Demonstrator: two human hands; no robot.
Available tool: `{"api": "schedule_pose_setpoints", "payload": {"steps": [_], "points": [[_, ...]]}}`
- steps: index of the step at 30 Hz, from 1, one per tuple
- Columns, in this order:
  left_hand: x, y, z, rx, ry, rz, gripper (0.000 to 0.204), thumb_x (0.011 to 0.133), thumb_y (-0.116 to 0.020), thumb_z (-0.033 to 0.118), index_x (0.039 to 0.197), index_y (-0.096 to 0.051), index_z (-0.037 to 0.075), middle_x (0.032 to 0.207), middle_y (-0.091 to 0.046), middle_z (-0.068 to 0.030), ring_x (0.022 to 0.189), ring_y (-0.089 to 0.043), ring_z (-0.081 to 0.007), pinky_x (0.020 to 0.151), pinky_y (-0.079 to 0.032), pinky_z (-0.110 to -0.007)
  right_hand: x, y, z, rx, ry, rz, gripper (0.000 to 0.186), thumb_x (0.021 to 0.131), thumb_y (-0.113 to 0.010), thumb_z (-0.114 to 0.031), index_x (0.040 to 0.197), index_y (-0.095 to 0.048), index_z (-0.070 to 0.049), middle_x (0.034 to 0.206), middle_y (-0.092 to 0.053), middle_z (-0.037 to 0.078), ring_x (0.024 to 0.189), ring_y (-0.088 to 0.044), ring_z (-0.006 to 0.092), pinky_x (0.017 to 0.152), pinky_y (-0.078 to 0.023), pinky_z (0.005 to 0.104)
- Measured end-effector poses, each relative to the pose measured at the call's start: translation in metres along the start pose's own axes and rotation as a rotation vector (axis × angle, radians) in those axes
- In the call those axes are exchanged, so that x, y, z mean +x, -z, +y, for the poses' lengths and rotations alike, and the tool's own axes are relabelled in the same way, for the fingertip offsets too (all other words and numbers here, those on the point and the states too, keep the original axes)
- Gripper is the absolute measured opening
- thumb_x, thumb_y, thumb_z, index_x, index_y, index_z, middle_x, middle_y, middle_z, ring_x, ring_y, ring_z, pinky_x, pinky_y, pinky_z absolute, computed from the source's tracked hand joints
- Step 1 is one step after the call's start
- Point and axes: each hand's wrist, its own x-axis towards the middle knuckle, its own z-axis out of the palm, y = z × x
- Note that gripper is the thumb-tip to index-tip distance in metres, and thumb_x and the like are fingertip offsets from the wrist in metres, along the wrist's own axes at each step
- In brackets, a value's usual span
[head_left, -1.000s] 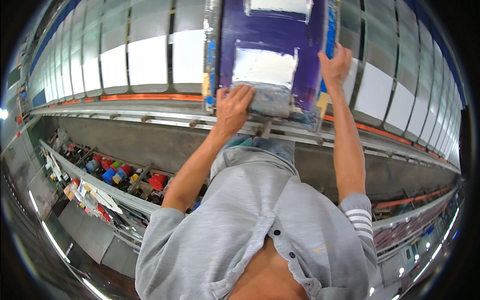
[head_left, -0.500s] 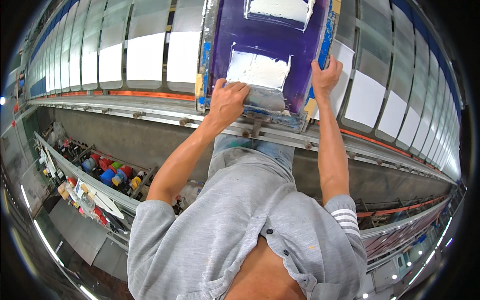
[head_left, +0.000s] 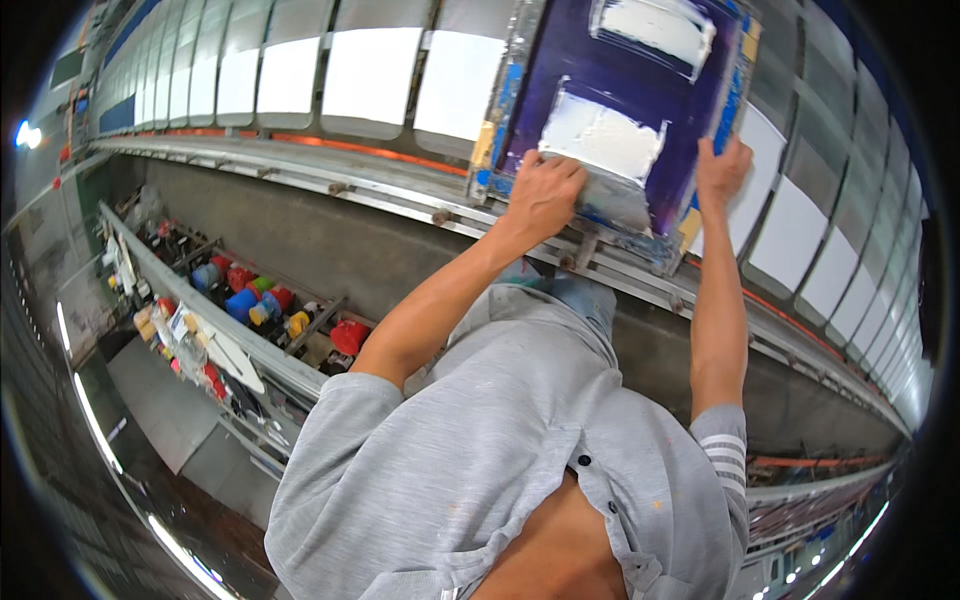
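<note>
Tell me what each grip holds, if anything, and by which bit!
The right grip holds the frame by its right side. The left grip is at the left end of the grey piece; I can't tell if that's held.

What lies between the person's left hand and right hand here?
In the head view, from left hand to right hand: a grey-smeared blade, then purple screen, then the taped frame edge the right hand grips.

left hand point(head_left: 546, 196): curled, back up | right hand point(head_left: 724, 172): curled | forearms point(head_left: 718, 300): extended forward
</note>
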Motion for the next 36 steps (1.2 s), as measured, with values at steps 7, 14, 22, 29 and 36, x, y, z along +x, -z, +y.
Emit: {"api": "schedule_pose_setpoints", "payload": {"steps": [7, 14, 22, 29, 36], "points": [[0.055, 0.033, -0.009, 0.082, 0.117, -0.256, 0.022, 0.071, -0.07, 0.008, 0.087, -0.083, 0.016, 0.076, -0.073, -0.0145, 0.074, -0.073, -0.0326, 0.074, -0.049, -0.045, 0.016, 0.086, -0.074, 0.579, 0.351, -0.295, 0.054, 0.089, -0.078, -0.047, 0.118, -0.075, -0.002, 0.116, -0.072, 0.013, 0.111, -0.065, 0.0306, 0.1, -0.047, 0.044], [0.152, 0.017, -0.045, 0.122, -0.037, -0.099, 0.016, 0.075, -0.067, 0.009, 0.08, -0.081, 0.015, 0.074, -0.073, -0.0131, 0.07, -0.07, -0.0334, 0.073, -0.045, -0.048, 0.03, 0.063, -0.106, 0.024, 0.705, -0.473, 0.033, 0.076, -0.081, -0.017, 0.107, -0.074, -0.009, 0.1, -0.07, 0.007, 0.103, -0.062, 0.0285, 0.088, -0.049, 0.0434], [-0.004, 0.009, 0.004, 0.076, -0.037, 0.016, 0.034, 0.07, -0.068, 0.001, 0.101, -0.077, 0.013, 0.098, -0.077, -0.005, 0.084, -0.072, -0.024, 0.082, -0.039, -0.043, -0.131, 0.089, -0.098, 0.206, 0.585, -0.304, 0.023, 0.083, -0.061, -0.004, 0.104, -0.071, -0.005, 0.096, -0.063, 0.007, 0.105, -0.059, 0.0261, 0.103, -0.042, 0.0537], [0.027, 0.062, 0.005, 0.059, -0.018, -0.4, 0.03, 0.07, -0.071, 0.003, 0.095, -0.083, 0.014, 0.079, -0.075, -0.0099, 0.079, -0.073, -0.0262, 0.075, -0.043, -0.042, -0.087, 0.137, -0.122, 0.035, 0.516, -0.804, 0.02, 0.078, -0.063, -0.013, 0.092, -0.077, -0.007, 0.1, -0.068, 0.01, 0.106, -0.06, 0.0278, 0.088, -0.045, 0.0474], [0.151, 0.025, -0.043, 0.146, 0.001, -0.148, 0.015, 0.071, -0.071, 0.009, 0.077, -0.08, 0.019, 0.072, -0.073, -0.0093, 0.066, -0.07, -0.0279, 0.072, -0.039, -0.045, 0.023, 0.055, -0.113, 0.158, 0.552, -0.549, 0.028, 0.075, -0.067, -0.006, 0.1, -0.079, -0.009, 0.098, -0.07, 0.007, 0.11, -0.061, 0.0306, 0.088, -0.052, 0.0494]]}}
